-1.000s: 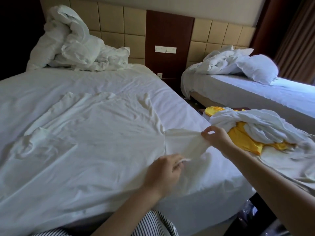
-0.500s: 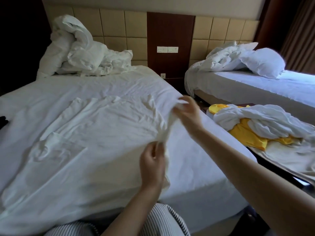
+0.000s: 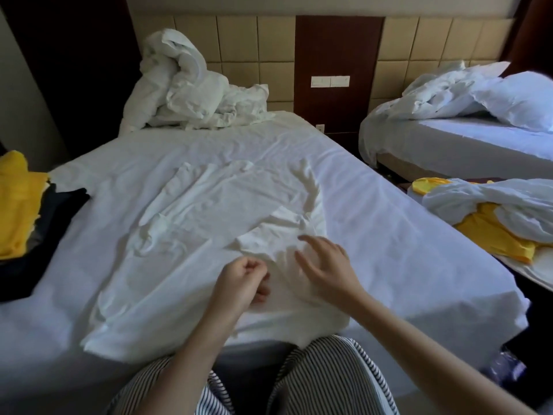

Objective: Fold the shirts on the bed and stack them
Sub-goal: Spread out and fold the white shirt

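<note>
Shirt (image 3: 191, 265), white, lies spread flat on the near bed (image 3: 389, 235), hem toward the person and collar end away; one sleeve (image 3: 278, 229) is folded in over the body of it

Left hand (image 3: 244, 283): fingers curled closed, sitting over the lower part of the shirt, no cloth visible in the grip. Right hand (image 3: 326, 265): fingers apart and relaxed, palm down, just beside the folded sleeve. Can't tell if it touches the fabric or hovers just above. Hands are close together, not touching

Person's striped trousers (image 3: 329, 372) are up against the bed edge, right below the shirt hem

Around it:
- left edge of the same bed: pile of yellow clothes (image 3: 15, 205) with dark clothes (image 3: 39, 250) next to it, well apart from the shirt
- head of the bed: crumpled white duvet (image 3: 191, 94) against the padded headboard (image 3: 239, 49)
- right, past the bed edge: heap of white and yellow clothes (image 3: 493, 217) on a separate surface
- behind that: second bed (image 3: 478, 145) with a rumpled duvet and a pillow (image 3: 520, 100)
- wall switch (image 3: 330, 81) on the dark panel between the beds

Only the person's own forearms lie between the camera and the shirt
</note>
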The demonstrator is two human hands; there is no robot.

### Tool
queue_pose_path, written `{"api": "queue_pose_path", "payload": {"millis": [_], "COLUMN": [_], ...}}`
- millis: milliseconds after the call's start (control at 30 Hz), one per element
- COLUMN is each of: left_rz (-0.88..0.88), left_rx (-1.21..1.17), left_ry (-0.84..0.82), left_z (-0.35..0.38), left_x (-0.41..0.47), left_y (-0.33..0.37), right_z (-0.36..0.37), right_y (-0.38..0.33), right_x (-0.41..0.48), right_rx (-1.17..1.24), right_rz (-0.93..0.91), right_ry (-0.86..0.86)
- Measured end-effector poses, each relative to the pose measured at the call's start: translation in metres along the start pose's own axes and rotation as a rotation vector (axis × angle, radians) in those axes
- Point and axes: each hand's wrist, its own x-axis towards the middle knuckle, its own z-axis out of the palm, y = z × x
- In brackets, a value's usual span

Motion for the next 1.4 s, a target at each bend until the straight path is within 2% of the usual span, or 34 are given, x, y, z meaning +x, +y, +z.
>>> {"api": "queue_pose_path", "payload": {"millis": [100,167,267,433,500,600,633,767,833,900,967,1000,1100,1233,1400], "left_rz": [0.215,0.311,0.381,0.365,0.366,0.340,0.356,0.332,0.315,0.208,0.134,0.129,0.164,0.174,0.131], "left_rx": [0.220,0.345,0.491,0.908,0.834,0.472,0.437,0.601,0.493,0.265,0.281,0.328,0.335,0.096,0.269], "left_ry": [0.193,0.261,0.196,0.039,-0.027,-0.176,-0.203,-0.333,-0.403,-0.600,-0.784,-0.821,-0.764,-0.620,-0.318], "left_z": [-0.002,-0.001,0.015,0.042,0.045,0.039,0.036,0.026,0.021,0.013,0.008,0.008,0.010,0.002,-0.009], "left_x": [0.023,0.045,0.085,0.124,0.134,0.148,0.150,0.153,0.149,0.148,0.148,0.149,0.151,0.153,0.150], "left_y": [0.010,0.021,0.033,0.018,0.021,0.030,0.035,0.043,0.043,0.040,0.042,0.043,0.043,0.043,0.034], "right_z": [0.007,0.010,0.015,0.024,0.024,0.021,0.020,0.024,0.024,0.024,0.025,0.025,0.024,0.024,0.022], "right_y": [-0.006,-0.008,0.002,0.015,0.019,0.020,0.019,0.020,0.020,0.020,0.021,0.021,0.021,0.020,0.021], "right_x": [-0.032,-0.042,-0.042,-0.044,-0.046,-0.050,-0.051,-0.050,-0.049,-0.049,-0.049,-0.049,-0.049,-0.048,-0.048], "right_rx": [-0.287,-0.332,-0.320,-0.325,-0.289,-0.252,-0.289,-0.389,-0.385,-0.390,-0.393,-0.391,-0.378,-0.358,-0.335], "right_rz": [-0.036,-0.047,-0.067,-0.134,-0.166,-0.178,-0.192,-0.223,-0.223,-0.232,-0.233,-0.235,-0.242,-0.252,-0.250], "right_ry": [-0.188,-0.194,-0.123,-0.077,-0.052,-0.056,-0.035,-0.007,0.004,0.012,0.012,0.015,0.024,0.046,0.026]}}
